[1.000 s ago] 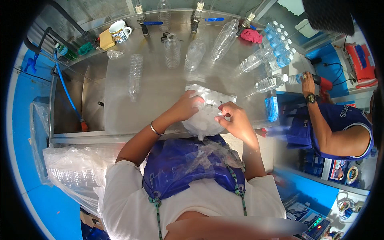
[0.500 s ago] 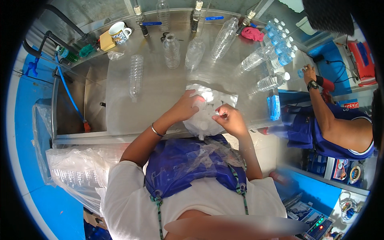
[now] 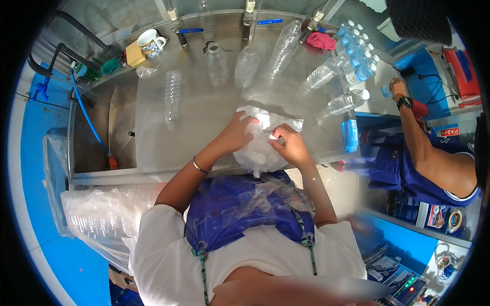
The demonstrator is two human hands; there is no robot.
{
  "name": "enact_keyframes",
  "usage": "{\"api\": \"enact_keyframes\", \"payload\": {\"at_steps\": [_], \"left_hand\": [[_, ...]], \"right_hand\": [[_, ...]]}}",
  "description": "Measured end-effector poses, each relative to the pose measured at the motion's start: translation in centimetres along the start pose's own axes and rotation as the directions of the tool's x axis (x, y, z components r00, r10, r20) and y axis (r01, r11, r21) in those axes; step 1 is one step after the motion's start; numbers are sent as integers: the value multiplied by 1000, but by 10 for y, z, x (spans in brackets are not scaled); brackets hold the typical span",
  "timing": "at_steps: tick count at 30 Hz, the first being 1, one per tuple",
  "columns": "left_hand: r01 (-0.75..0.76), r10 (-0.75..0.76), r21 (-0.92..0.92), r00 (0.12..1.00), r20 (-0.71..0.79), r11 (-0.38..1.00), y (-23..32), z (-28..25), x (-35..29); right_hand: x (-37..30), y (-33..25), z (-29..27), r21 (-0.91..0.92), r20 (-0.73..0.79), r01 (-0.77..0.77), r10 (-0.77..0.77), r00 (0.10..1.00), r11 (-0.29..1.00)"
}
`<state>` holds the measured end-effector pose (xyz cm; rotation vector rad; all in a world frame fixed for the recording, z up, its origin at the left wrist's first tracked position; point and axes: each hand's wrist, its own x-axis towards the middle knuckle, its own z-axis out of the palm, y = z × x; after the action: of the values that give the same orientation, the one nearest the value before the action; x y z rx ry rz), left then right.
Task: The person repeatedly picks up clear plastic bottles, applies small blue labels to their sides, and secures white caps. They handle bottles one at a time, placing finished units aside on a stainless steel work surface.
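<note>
A clear plastic bag (image 3: 253, 157) with white bottle caps in it lies at the near edge of the steel counter, against my apron. My left hand (image 3: 236, 134) grips the bag's left side, its fingers curled at the opening. Over the bag's right side, my right hand (image 3: 290, 145) pinches a small white bottle cap (image 3: 273, 136) between thumb and fingers. Beyond the bag stand uncapped clear bottles: one bottle (image 3: 217, 66) and another beside it (image 3: 246, 69). A ribbed clear bottle (image 3: 173, 97) is farther left.
Capped bottles (image 3: 352, 56) crowd the right side, near a blue packet (image 3: 349, 135). A sink basin (image 3: 97, 137) opens at left. Valves with blue levers (image 3: 191, 30), a mug (image 3: 151, 43), a sponge (image 3: 135, 53) and a pink cloth (image 3: 321, 41) line the back. A co-worker's arm (image 3: 421, 137) reaches in from the right.
My right hand has shifted slightly left and up over the bag, and the white cap shows more clearly in its fingers. The co-worker's hand has moved a little. My left hand stays put.
</note>
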<state>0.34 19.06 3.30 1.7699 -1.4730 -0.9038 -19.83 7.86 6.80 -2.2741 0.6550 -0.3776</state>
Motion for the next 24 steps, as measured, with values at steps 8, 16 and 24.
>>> {"api": "enact_keyframes", "payload": {"at_steps": [8,16,24], "left_hand": [[3,-4,-46,1000,-20,999,1,1,-2],[14,-14,-31,1000,-8,999,3,0,-1],[115,-116,-20,993,-31,993,19,7,5]], "right_hand": [[-12,70,-5,659,-426,35,334,841,751],[29,176,-81,134,-889,-439,303,342,889],[40,215,-131,287,-834,-297,390,391,911]]}}
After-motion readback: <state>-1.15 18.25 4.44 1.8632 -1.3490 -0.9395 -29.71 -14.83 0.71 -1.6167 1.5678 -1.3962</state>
